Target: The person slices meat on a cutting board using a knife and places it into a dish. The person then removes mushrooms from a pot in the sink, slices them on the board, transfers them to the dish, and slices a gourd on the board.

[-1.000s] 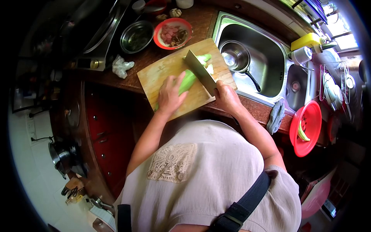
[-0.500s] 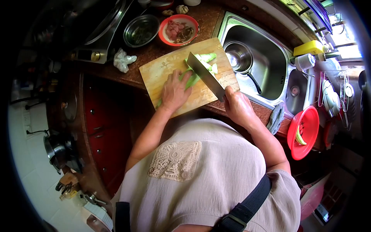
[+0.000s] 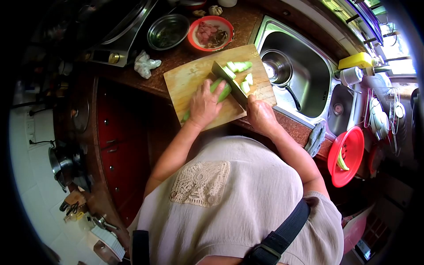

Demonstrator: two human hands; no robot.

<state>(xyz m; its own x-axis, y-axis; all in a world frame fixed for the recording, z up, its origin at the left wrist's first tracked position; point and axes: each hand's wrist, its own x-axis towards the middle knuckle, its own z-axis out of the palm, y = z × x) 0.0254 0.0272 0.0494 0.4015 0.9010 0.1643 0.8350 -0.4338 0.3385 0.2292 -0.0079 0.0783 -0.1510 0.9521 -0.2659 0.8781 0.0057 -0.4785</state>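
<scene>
On the wooden cutting board (image 3: pixel 176 84) lies a long green vegetable (image 3: pixel 223 91), and my left hand (image 3: pixel 206 104) grips it from above. My right hand (image 3: pixel 261 114) is wrapped round the handle of a cleaver (image 3: pixel 230 84). The cleaver's wide blade stands at the cut end of the vegetable, slanting across the board. Several cut pale green pieces (image 3: pixel 242 66) lie beyond the blade, on the side towards the sink. The handle is hidden in my right hand.
Behind the board are a red-rimmed bowl of meat (image 3: pixel 211 33), a metal bowl (image 3: pixel 168 32) and a crumpled plastic bag (image 3: pixel 145 64). The sink (image 3: pixel 309 66) at the right holds a pot (image 3: pixel 276 67). A red basin (image 3: pixel 346 157) sits at the counter's right edge.
More cut pieces show beyond the blade, spread apart. The cleaver and my right hand have shifted slightly. My left hand still holds the vegetable, and the whole view has moved a little.
</scene>
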